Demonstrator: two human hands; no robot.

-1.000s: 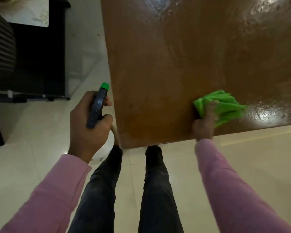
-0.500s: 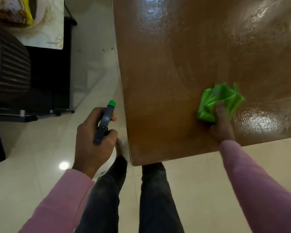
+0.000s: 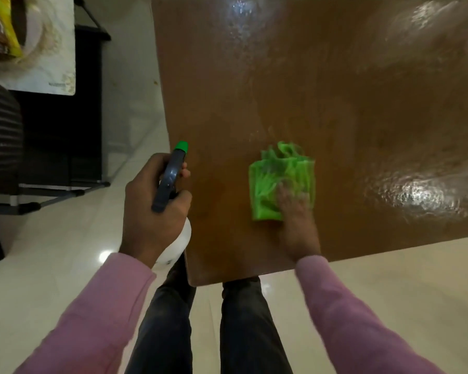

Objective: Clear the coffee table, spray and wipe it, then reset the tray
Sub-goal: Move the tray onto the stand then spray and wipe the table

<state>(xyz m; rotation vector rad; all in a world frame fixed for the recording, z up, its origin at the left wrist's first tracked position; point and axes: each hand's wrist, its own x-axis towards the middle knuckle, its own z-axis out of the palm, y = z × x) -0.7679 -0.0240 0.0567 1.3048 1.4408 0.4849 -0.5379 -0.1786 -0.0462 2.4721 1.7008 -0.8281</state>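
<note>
On surface: cleared, wet; right hand fingers pressed flat on green cloth; left hand fingers wrapped round spray bottle. Wiping underway; tray reset pending.

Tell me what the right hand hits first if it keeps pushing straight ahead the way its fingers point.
Nothing, as far as this view shows. The right hand presses the cloth flat, fingers pointing toward the far edge; ahead lies only bare wet table, though its far edge is out of frame.

No text can be read. A small dark mark is printed near the near edge of the white mat at far left, but it is too blurred to make out.
</note>
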